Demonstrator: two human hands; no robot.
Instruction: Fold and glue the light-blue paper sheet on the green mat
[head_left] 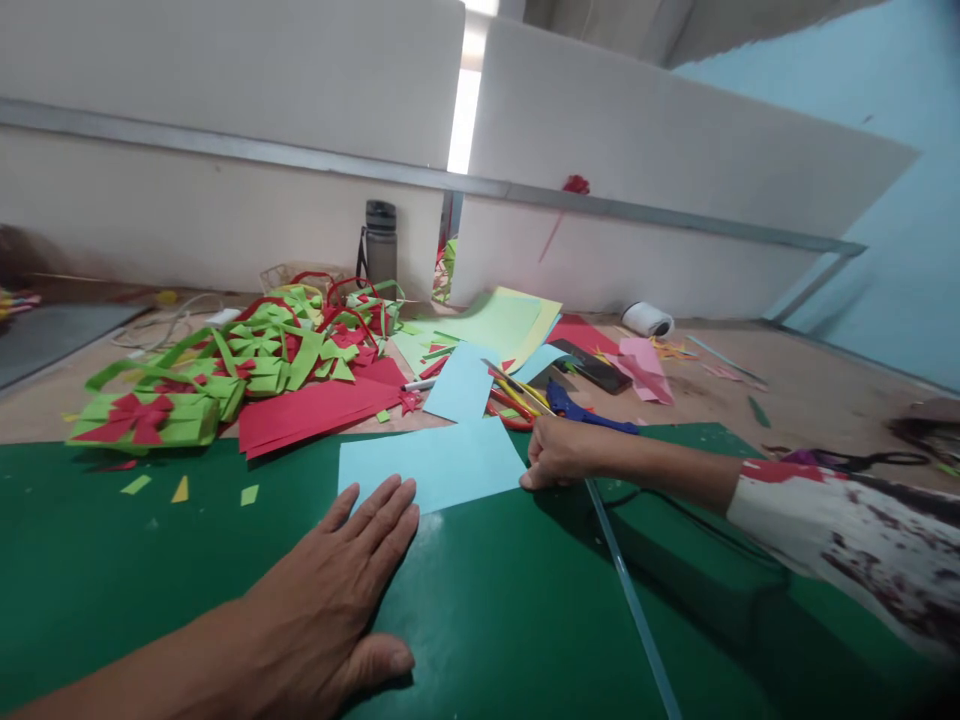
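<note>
A light blue sheet of paper lies on the green mat in front of me. My left hand rests flat, its fingertips on the sheet's near left edge and the thumb spread out on the mat. At the sheet's right corner, my right hand is closed, with thumb and curled fingers gripping the paper's edge. A second light blue piece lies just beyond the sheet. Past my right hand is a blue glue gun, beside scissors with red and yellow handles, partly covered.
Green paper bags with red bows crowd the left back, near red sheets and a dark bottle. A phone lies among coloured paper. A long translucent strip crosses the mat at right. White panels stand behind.
</note>
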